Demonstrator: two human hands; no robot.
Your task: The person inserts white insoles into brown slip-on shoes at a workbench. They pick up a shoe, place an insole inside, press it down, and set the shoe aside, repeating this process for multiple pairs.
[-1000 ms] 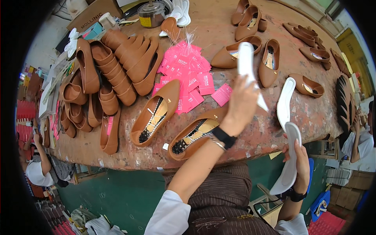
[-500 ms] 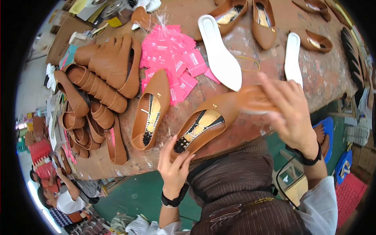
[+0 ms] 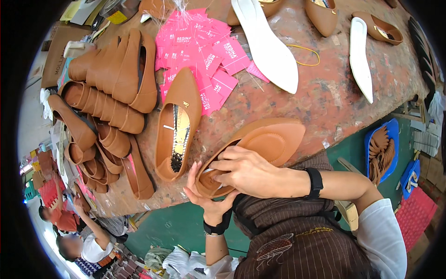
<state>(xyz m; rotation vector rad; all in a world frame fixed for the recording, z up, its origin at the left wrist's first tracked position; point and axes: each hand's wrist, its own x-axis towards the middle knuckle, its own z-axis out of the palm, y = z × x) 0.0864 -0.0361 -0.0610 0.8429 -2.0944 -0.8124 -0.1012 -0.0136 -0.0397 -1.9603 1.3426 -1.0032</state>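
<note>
A tan pointed flat shoe (image 3: 217,153) lies at the table's front edge, its heel cupped by the thumb and fingers of my left hand (image 3: 209,200). Over its toe stretches a tan insole (image 3: 272,142) with a ridged oval on its front part. My right hand (image 3: 253,174) reaches into the shoe's opening, fingers bent onto the insole's heel end; the fingertips are partly hidden. To the left, touching neither hand, rests a matching shoe (image 3: 185,97) with a gold ornament and a patterned lining showing.
Stacked brown shoes (image 3: 111,74) fill the table's left side. Pink cards (image 3: 232,55) are heaped beyond the matching shoe. White soles (image 3: 269,51) and a yellow rubber band (image 3: 318,58) lie farther back. A blue tray (image 3: 394,139) of brown pieces stands at right. Other people sit at far left.
My right hand has come left and nearer, from beyond the toe into the shoe's heel. The insole came with it and now covers the toe. My left hand remains at the heel.
</note>
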